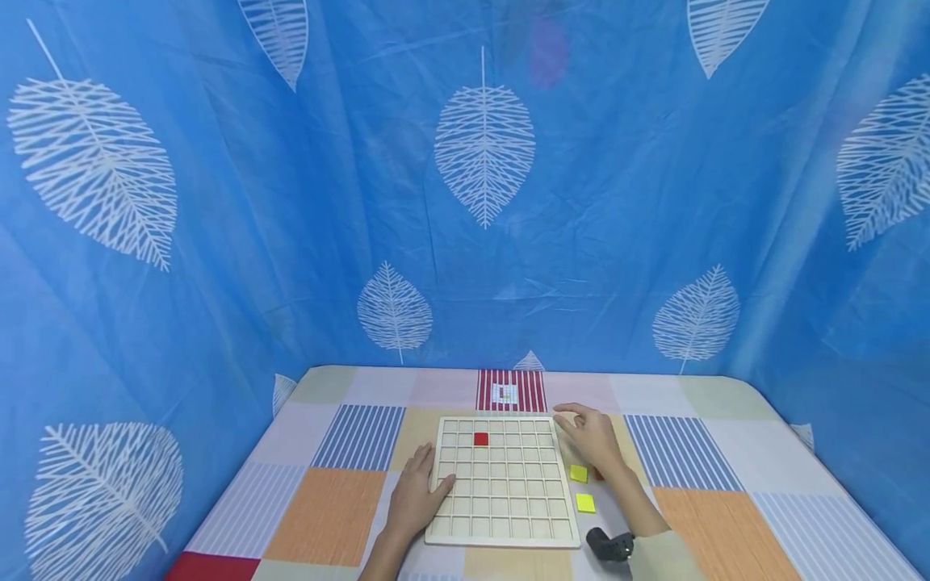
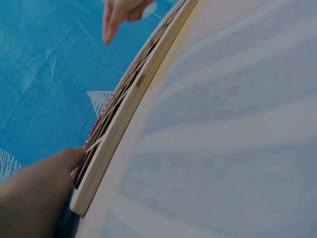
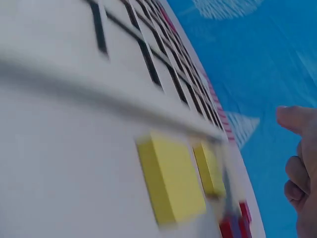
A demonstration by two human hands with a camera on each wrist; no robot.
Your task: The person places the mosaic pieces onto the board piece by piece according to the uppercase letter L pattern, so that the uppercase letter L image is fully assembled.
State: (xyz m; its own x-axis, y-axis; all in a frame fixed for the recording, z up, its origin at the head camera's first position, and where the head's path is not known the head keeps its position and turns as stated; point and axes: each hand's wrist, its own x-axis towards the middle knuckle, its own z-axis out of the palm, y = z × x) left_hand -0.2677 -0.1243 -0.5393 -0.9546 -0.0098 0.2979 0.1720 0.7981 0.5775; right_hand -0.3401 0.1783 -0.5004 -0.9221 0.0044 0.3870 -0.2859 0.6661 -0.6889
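Observation:
A pale wooden grid board [image 1: 501,542] lies on the table, with one red square tile [image 1: 481,439] in an upper cell. My left hand [image 1: 417,496] rests at the board's left edge, its thumb reaching over the cells and its other fingers fairly straight. My right hand [image 1: 592,436] is by the board's upper right corner. Its index finger [image 3: 292,118] extends while the others bend loosely, with nothing visible between them. Two yellow square tiles [image 1: 578,474] [image 3: 171,178] lie right of the board. Small red pieces [image 3: 233,227] show past them in the right wrist view, mostly hidden from the head view.
A patchwork-patterned cloth [image 1: 349,516] covers the table. At its far side lies a small printed card [image 1: 504,394] with a grid and red marks. A black device [image 1: 610,545] is at my right wrist. Blue leaf-print curtains [image 1: 581,202] surround the table.

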